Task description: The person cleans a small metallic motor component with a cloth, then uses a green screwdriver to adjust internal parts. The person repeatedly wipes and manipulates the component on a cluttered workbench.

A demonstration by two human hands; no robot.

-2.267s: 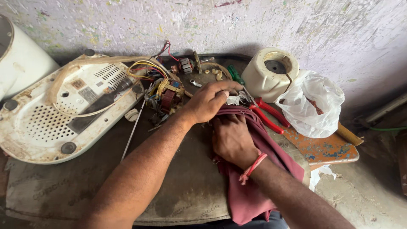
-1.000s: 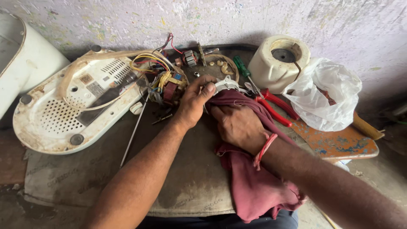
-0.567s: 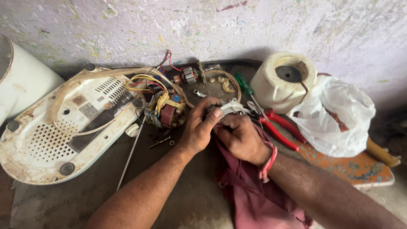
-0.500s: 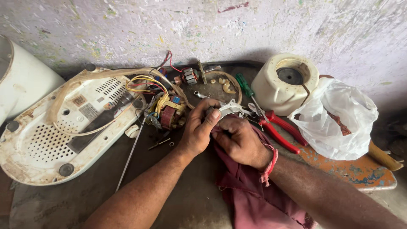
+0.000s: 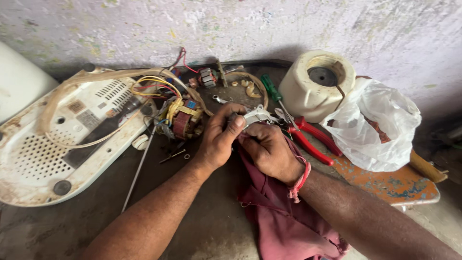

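My left hand (image 5: pixel 219 139) grips a small silver metal part (image 5: pixel 257 115) at the middle of the work surface, thumb on top. My right hand (image 5: pixel 269 151), with a red thread at the wrist, presses a maroon cloth (image 5: pixel 279 216) against the same part. The cloth hangs down from under my right hand toward me. Just left of the hands lies a motor coil with copper windings and coloured wires (image 5: pixel 183 120).
A dirty white appliance base (image 5: pixel 53 139) lies at the left. Red-handled pliers (image 5: pixel 310 139) and a green-handled screwdriver (image 5: pixel 272 89) lie right of the hands. A cream motor housing (image 5: pixel 315 89), a white plastic bag (image 5: pixel 378 127) and an orange board (image 5: pixel 394 183) sit at the right. A thin metal rod (image 5: pixel 139 168) lies near the base.
My hands have drawn together on the metal part, and the cloth has gathered under my right hand. The view has shifted slightly left.
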